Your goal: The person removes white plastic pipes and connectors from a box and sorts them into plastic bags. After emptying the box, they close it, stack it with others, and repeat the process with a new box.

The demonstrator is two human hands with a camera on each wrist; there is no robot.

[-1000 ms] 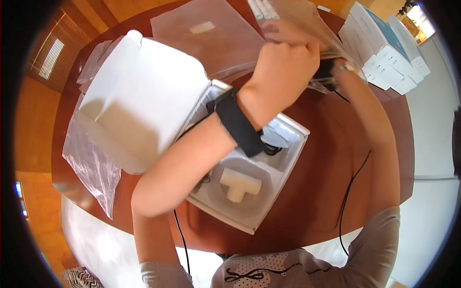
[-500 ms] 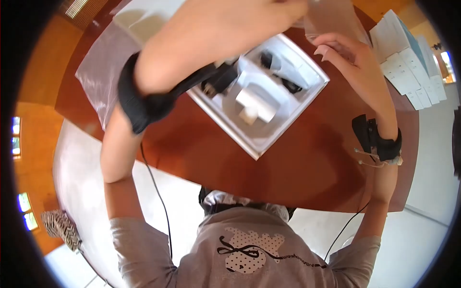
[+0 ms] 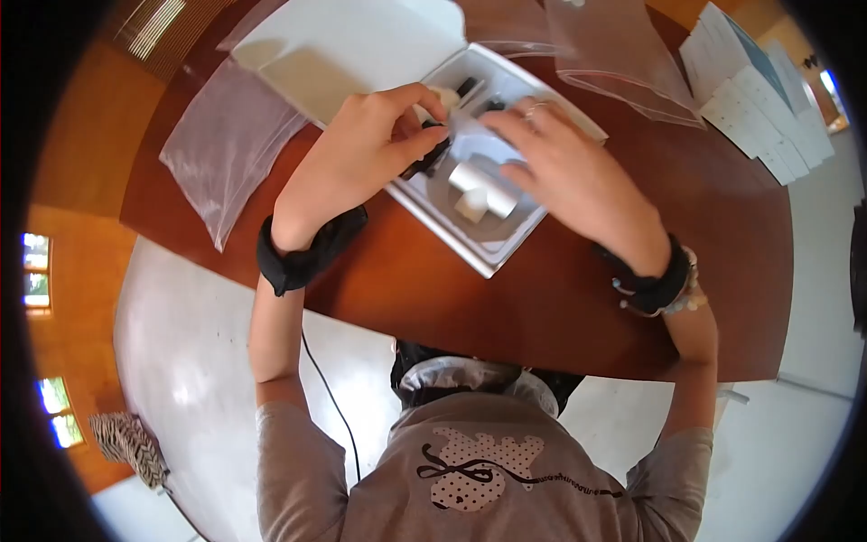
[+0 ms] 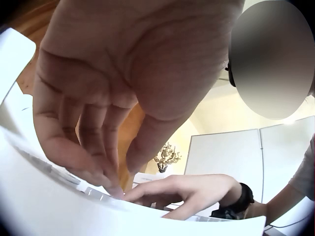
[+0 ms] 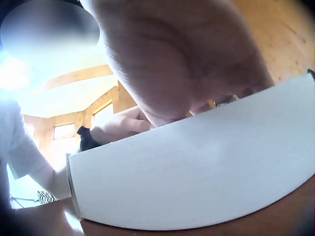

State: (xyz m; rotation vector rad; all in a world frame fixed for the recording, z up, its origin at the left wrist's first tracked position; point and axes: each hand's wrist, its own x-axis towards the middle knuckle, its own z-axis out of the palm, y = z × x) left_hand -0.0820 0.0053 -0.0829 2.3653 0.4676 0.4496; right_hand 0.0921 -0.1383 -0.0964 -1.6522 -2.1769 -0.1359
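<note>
In the head view an open white box (image 3: 441, 224) lies on the table with a grey divided tray inside. A white T-shaped piece (image 3: 483, 189) sits in its near compartment, and dark items lie in the left one. My left hand (image 3: 357, 154) is over the box's left side, fingers bent with thumb and fingertips apart; in the left wrist view the left hand (image 4: 113, 88) reaches down past the rim. My right hand (image 3: 587, 176) reaches in from the right, fingers spread over the tray; its fingertips are hidden behind the box wall (image 5: 197, 167) in the right wrist view.
Clear plastic bags lie left of the box (image 3: 226, 144) and behind it at the right (image 3: 619, 54). Stacked white boxes (image 3: 754, 117) stand at the back right. The box's raised lid (image 3: 361, 45) leans away at the back left. The table's near edge curves before the person.
Both hands have come down from the bags to the box. The clear bag formerly at the right hand now lies on the table. The view has shifted.
</note>
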